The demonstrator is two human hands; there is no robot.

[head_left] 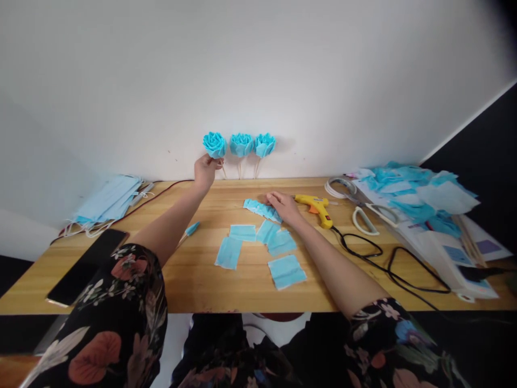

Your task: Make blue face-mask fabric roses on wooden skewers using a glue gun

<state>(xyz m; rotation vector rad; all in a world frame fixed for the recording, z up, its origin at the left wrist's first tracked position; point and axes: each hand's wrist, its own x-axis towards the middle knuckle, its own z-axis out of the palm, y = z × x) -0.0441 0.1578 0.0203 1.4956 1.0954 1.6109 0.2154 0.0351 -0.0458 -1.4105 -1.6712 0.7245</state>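
My left hand (207, 168) is closed around the thin stick of a blue fabric flower (214, 144), just below its bloom, close to the wall. Beside it, two similar blue flowers, a middle one (241, 145) and a right one (265, 145), lean against the wall on their sticks. Over the table, my right hand (281, 205) rests with loosely bent fingers against a row of pleated blue pieces (258, 208); its fingertips are partly hidden. Several cut blue fabric squares (286, 271) lie in front of it. A stick with a small blue tip (192, 228) lies to the left.
A yellow glue gun (317, 207) with a black cord lies right of my right hand, near white-handled scissors (365, 215) and a coiled white cable (340, 187). Blue scraps (420, 188) pile at far right. Face masks (109, 198) and a phone (89, 267) lie left.
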